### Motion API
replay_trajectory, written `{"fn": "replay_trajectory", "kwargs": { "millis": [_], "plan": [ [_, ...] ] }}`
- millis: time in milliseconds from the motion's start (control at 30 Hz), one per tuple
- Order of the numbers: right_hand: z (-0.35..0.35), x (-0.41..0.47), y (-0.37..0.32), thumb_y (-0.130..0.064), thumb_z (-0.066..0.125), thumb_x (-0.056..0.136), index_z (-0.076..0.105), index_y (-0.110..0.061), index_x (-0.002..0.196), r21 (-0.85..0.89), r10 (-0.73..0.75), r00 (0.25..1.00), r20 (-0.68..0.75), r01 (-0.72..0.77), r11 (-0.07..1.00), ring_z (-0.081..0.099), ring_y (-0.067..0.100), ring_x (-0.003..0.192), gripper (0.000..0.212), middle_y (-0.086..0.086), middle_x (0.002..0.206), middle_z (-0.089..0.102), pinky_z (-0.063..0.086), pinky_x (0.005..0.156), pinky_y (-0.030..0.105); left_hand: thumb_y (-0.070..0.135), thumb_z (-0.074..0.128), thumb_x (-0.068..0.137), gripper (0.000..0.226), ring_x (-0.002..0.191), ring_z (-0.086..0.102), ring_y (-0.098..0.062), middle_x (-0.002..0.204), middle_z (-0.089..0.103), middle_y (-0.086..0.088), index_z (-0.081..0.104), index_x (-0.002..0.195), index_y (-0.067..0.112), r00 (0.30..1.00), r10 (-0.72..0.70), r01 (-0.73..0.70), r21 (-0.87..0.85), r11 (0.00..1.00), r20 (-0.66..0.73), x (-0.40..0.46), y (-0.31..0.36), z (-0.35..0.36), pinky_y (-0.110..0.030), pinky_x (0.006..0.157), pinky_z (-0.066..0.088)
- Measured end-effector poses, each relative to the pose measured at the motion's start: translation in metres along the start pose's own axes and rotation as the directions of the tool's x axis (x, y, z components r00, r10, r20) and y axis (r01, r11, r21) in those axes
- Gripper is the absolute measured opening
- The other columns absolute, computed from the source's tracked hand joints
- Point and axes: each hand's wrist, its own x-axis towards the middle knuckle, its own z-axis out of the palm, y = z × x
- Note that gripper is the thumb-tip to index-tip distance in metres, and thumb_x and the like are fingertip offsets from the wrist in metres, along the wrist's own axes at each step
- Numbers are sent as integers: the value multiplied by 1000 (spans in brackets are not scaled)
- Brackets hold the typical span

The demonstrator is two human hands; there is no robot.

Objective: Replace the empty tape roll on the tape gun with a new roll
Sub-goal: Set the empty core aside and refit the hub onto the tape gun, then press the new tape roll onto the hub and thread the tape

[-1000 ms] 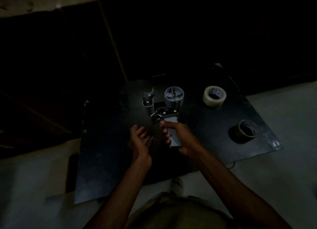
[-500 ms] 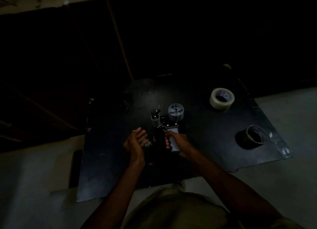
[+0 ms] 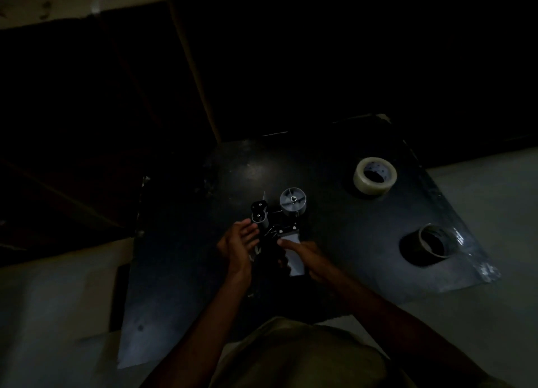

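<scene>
The tape gun (image 3: 286,221) stands at the middle of a black board (image 3: 180,271), its grey roll hub (image 3: 293,203) bare and facing up. My right hand (image 3: 305,258) grips the gun's pale handle (image 3: 294,256). My left hand (image 3: 237,246) is at the gun's left side, fingers apart and touching near its black front roller (image 3: 259,214). A full roll of clear tape (image 3: 375,175) lies flat at the board's far right. A dark, empty cardboard core (image 3: 433,240) lies nearer on the right.
The scene is very dim. The board rests on a pale floor (image 3: 43,300), with its right corner (image 3: 486,271) shiny. Dark furniture or boxes (image 3: 87,96) fill the back and left. My knee in olive cloth (image 3: 294,355) is at the bottom centre.
The gun has come closer to me on the board and been turned a little. My left hand has moved in from just beside it to touch its left side.
</scene>
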Motion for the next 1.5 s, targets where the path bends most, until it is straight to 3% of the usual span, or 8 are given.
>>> {"fn": "replay_trajectory", "kwargs": {
  "millis": [233, 367, 533, 667, 800, 1133, 1267, 1500],
  "plan": [
    [-87, 31, -52, -66, 48, 86, 65, -16, 69, -420, -381, 837, -394, 205, 884, 66, 26, 62, 56, 11, 69, 68, 58, 68, 43, 20, 49, 93, 27, 70, 68, -22, 81, 70, -17, 69, 89, 1, 996, 69, -69, 2, 998, 62, 9, -1, 31, -28, 61, 54],
    [-135, 40, -97, -31, 58, 88, 57, -6, 116, -728, -684, 595, -423, 227, 647, 56, 32, 106, 38, 19, 121, 54, 48, 90, 38, 17, 47, 94, 28, 68, 67, -21, 79, 69, -17, 68, 87, 1, 987, 111, -115, 22, 993, 117, 8, 2, 49, -24, 57, 53],
    [-164, 61, -125, -11, 66, 82, 51, -3, 127, -867, -581, 751, -314, 22, 498, 54, 40, 114, 49, 23, 125, 54, 46, 93, 40, 17, 46, 96, 30, 66, 67, -20, 75, 69, -15, 68, 84, 0, 973, 148, -160, 56, 986, 176, 10, 6, 64, -26, 57, 52],
    [-154, 56, -127, -5, 64, 86, 60, 3, 115, -796, -571, 743, -350, 86, 600, 59, 36, 105, 31, 24, 114, 62, 46, 86, 34, 18, 47, 96, 32, 68, 66, -24, 77, 68, -17, 67, 88, -5, 965, 151, -164, 45, 985, 214, 10, 10, 71, -27, 58, 52],
    [-132, 43, -120, -34, 77, 75, 70, -8, 81, -725, -534, 750, -391, 106, 680, 66, 19, 73, 28, 7, 77, 70, 43, 55, 19, 14, 50, 94, 24, 74, 67, -29, 83, 71, -18, 69, 90, -1, 948, 128, -151, 58, 987, 293, 11, 12, 82, -28, 60, 55],
    [-50, -6, -125, -62, 81, 57, 59, -17, 60, -571, -610, 750, -255, 393, 721, 68, 20, 56, 51, 3, 59, 68, 56, 55, 35, 35, 54, 92, 45, 88, 67, -22, 112, 61, -21, 50, 132, 16, 863, -43, -32, 138, 990, 503, -1, 28, 119, -31, 69, 58],
    [-40, -10, -126, -73, 75, 57, 66, -10, 73, -459, -588, 784, -199, 456, 762, 71, 25, 65, 65, 7, 68, 71, 59, 58, 49, 21, 53, 95, 41, 108, 63, -25, 119, 64, -6, 49, 135, 18, 847, 90, -153, 78, 985, 524, -3, 38, 114, -45, 92, 54],
    [-48, -22, -130, -39, 65, 88, 68, -30, 105, -373, -558, 812, 171, 577, 726, 68, 17, 101, 20, 4, 111, 70, 56, 88, 37, 3, 58, 89, 58, 110, 64, -25, 115, 69, -6, 40, 142, 17, 779, 69, -125, 46, 991, 623, 3, 37, 99, -41, 96, 52]
  ]
}}
